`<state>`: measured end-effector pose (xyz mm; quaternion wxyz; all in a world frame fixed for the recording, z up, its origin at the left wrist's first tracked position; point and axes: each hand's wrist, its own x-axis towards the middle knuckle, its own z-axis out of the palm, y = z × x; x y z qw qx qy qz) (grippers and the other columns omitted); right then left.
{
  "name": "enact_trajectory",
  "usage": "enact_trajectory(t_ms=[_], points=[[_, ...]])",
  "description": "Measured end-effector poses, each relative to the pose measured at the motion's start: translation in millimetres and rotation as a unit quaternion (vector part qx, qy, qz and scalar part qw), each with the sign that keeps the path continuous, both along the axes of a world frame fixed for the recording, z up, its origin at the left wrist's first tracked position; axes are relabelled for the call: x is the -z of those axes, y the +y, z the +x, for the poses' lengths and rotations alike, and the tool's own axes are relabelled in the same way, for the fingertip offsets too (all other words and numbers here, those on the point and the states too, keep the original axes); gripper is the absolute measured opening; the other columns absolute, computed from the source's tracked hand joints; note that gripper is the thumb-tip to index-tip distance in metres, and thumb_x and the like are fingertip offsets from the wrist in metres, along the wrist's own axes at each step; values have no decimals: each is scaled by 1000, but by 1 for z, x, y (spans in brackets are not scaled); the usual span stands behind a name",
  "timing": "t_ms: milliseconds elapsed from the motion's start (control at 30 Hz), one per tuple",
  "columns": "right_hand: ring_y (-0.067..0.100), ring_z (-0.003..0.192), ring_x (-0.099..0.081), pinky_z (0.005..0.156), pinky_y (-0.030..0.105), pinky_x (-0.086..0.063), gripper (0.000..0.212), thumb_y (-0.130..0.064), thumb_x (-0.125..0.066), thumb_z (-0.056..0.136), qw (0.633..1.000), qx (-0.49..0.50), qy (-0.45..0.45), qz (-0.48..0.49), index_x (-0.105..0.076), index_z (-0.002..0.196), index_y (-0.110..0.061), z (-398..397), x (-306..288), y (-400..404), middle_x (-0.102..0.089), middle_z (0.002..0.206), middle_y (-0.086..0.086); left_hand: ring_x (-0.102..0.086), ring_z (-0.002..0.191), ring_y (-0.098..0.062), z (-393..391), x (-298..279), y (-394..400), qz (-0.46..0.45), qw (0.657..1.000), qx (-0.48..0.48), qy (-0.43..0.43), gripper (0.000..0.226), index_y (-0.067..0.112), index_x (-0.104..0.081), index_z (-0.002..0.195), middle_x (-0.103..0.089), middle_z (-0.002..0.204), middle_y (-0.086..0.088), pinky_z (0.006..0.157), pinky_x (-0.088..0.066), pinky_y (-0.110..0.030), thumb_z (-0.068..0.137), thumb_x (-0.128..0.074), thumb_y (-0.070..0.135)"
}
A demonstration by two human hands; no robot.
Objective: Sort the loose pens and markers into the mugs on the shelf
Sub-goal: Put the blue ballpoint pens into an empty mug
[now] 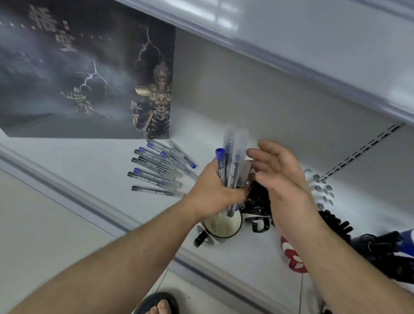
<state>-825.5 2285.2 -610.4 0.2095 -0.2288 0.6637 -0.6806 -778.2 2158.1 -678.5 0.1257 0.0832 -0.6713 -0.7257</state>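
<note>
- The left hand [212,192] grips a bundle of markers [234,165] upright over the white mug [224,225].
- The right hand [280,177], fingers relaxed and apart, hovers just right of the bundle, seemingly not touching.
- Loose pens [159,168] lie on the shelf [71,162] left of the mug.

On the dark stormy poster [78,67] leaning at the back of the white shelf [59,158] I can read two large pale Chinese characters, 悟空, stacked near its top. Small spaced Latin letters run across them; I make out "BLACK" on the left, the rest too faint to tell. The print on the barrels of the blue-capped markers [232,170] gripped in my left hand [210,194] is too blurred to read.
</note>
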Motion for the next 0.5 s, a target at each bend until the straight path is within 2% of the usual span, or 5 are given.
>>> enact_trajectory(t_ms=[133,200,367,433,500], points=[[21,123,-57,103,41,-45,64,-67,-66,72,998,-13,58,2,-54,128,-40,-4,-3,5,-62,129,4,-60,64,-15,-1,23,16,-35,997,-9,-69,40,29,-51,90,-59,76,1,55,-54,-36,68,-69,0],[15,123,-57,103,34,-45,71,-81,-56,71,993,-14,112,32,-53,129,-41,-3,-2,3,-62,129,-1,-56,65,-8,1,38,21,-71,995,-9,-71,44,34,-49,88,-57,76,9,60,-48,-26,67,-69,1],[-10,105,-57,94,12,-42,26,-32,-54,87,945,18,291,148,-74,98,-18,2,32,-17,-60,107,-24,-59,78,1,-5,64,25,-228,970,-42,-76,41,28,-53,109,-61,87,20,65,-45,-13,70,-65,32],[-4,96,-57,89,10,-43,21,-15,-54,89,919,35,355,166,-73,90,-9,3,55,-20,-59,101,-13,-54,67,-3,-5,66,28,-337,935,-73,-87,35,25,-55,103,-54,76,19,54,-32,-8,74,-45,42],[2,92,-57,87,17,-46,26,-17,-49,91,906,26,381,180,-72,94,-6,6,71,-20,-59,104,-2,-40,57,-9,-3,68,31,-424,898,-92,-70,33,21,-57,85,-43,65,15,54,-24,-20,72,-31,38]])
